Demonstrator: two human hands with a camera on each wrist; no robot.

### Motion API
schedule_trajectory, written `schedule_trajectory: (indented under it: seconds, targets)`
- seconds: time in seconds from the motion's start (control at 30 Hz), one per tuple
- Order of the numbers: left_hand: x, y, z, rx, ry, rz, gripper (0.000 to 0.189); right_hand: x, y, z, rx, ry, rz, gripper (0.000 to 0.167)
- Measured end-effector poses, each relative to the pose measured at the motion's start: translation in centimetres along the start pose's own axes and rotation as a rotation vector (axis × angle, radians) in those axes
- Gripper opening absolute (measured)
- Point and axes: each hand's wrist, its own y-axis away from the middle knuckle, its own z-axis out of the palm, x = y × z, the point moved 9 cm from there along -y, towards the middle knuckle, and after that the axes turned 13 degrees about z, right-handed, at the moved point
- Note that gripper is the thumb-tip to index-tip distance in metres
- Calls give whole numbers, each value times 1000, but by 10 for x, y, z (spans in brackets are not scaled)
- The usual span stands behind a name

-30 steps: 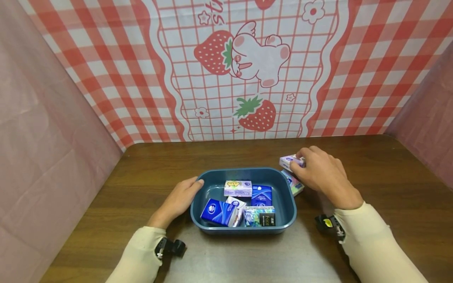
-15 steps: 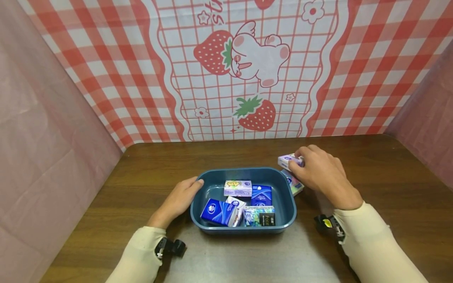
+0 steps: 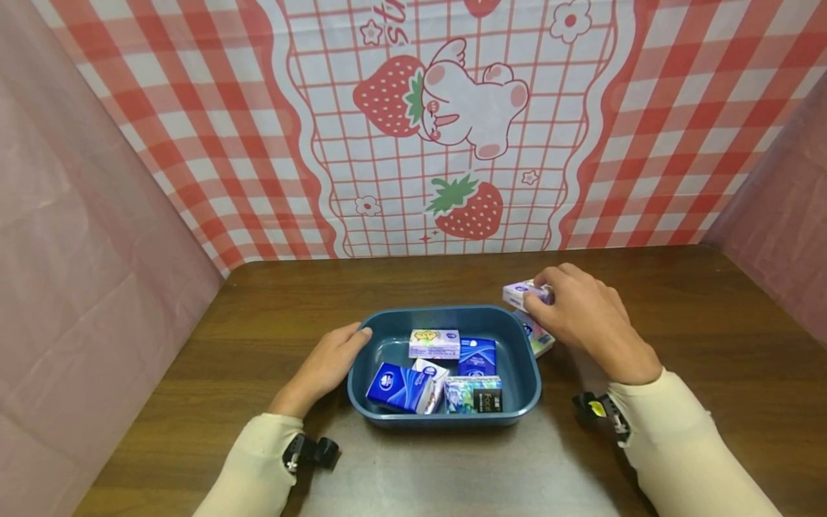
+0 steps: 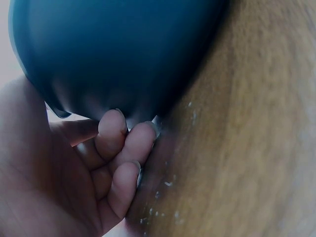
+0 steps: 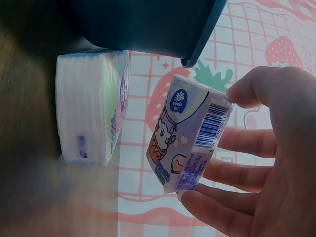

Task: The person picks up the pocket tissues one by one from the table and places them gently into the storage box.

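In the head view my left hand grips the left end of a blue plastic tub, thumb over the rim. Its fingers are curled beside the tub's outer wall in the left wrist view. My right hand pinches a small purple-and-white tissue pack between thumb and fingers, raised and tilted beyond the tub's right end. Below it, a second tissue pack with a pastel wrapper lies on the table against the tub's right side, partly hidden.
Several packs are in the tub: a lilac one, blue ones and a patterned one with a black label. The wooden table ends at a strawberry-print cloth behind. Pink drapes flank both sides.
My right hand has shifted slightly left with the tissue pack, towards the tub. My left hand, the tub and its contents look unmoved.
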Motion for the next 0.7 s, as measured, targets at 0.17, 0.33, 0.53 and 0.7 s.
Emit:
schedule_trajectory:
  seconds: [0.17, 0.33, 0.53, 0.7]
  targets:
    - [0, 0, 0, 0, 1, 2, 36, -2, 1, 0, -6, -16, -7, 44]
    - [0, 0, 0, 0, 2, 0, 35, -5, 1, 1, -12, -17, -10, 45]
    - [-1, 0, 1, -4, 5, -6, 38, -6, 2, 2, -24, -22, -3, 48]
    - [-1, 0, 1, -4, 3, -9, 39, -8, 3, 0, -19, -25, -6, 47]
